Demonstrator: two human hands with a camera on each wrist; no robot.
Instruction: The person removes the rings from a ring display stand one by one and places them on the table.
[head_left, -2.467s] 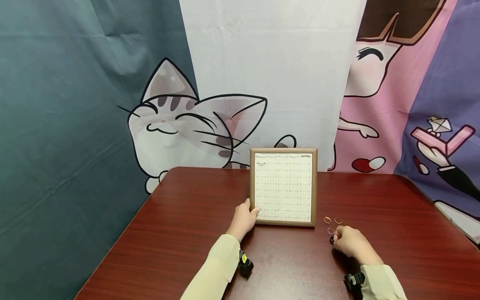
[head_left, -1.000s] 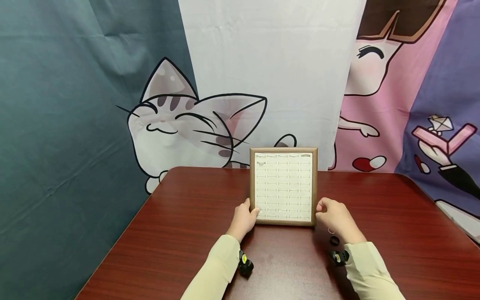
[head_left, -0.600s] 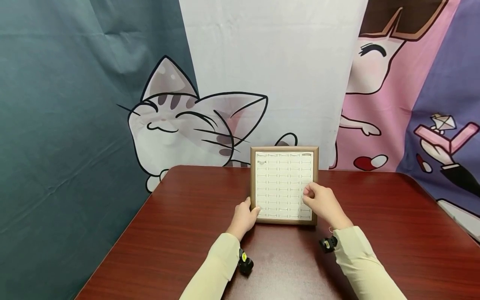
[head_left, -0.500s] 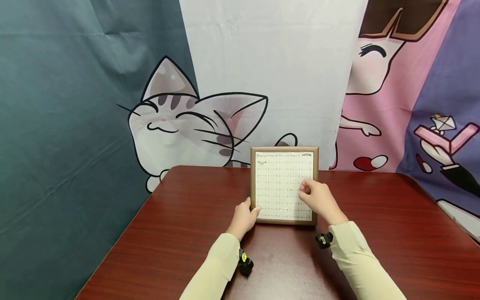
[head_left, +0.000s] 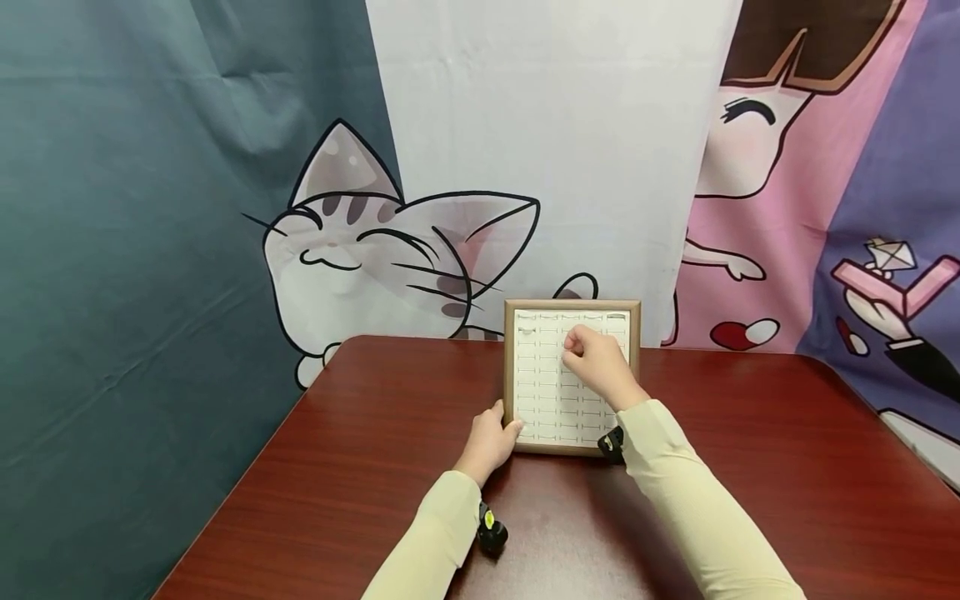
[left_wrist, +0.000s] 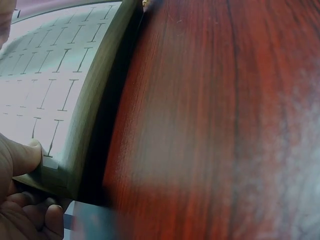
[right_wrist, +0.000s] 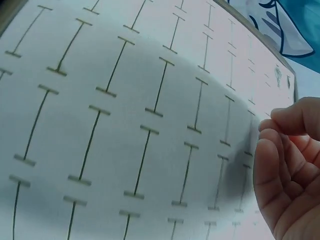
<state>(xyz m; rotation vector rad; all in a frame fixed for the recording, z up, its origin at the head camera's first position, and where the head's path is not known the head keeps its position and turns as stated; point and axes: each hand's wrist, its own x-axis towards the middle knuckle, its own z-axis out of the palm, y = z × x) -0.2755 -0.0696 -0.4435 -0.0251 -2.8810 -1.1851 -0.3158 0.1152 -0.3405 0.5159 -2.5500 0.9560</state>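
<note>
A ring display board (head_left: 536, 392) in a wooden frame, its white face lined with rows of slots, stands tilted back on the table. My left hand (head_left: 487, 440) grips its lower left corner; in the left wrist view the thumb (left_wrist: 22, 156) lies on the front, with fingers behind the edge. Before the upper middle of the board, my right hand (head_left: 596, 360) has thumb and index finger pinched together, apparently on a ring that the fingertips hide. One ring (head_left: 527, 331) sits in the second row at left, and a bar-like piece (head_left: 616, 316) fills the top right slot.
The red-brown table (head_left: 360, 467) extends to both sides. A printed cloth backdrop (head_left: 555, 142) hangs behind it. Black wrist cameras (head_left: 491, 532) are strapped on both arms. The right sleeve (head_left: 690, 492) covers the spot where loose rings lay.
My right hand has gone from the loose rings on the table up and left, across the board to its upper middle. The left hand keeps its grip on the corner.
</note>
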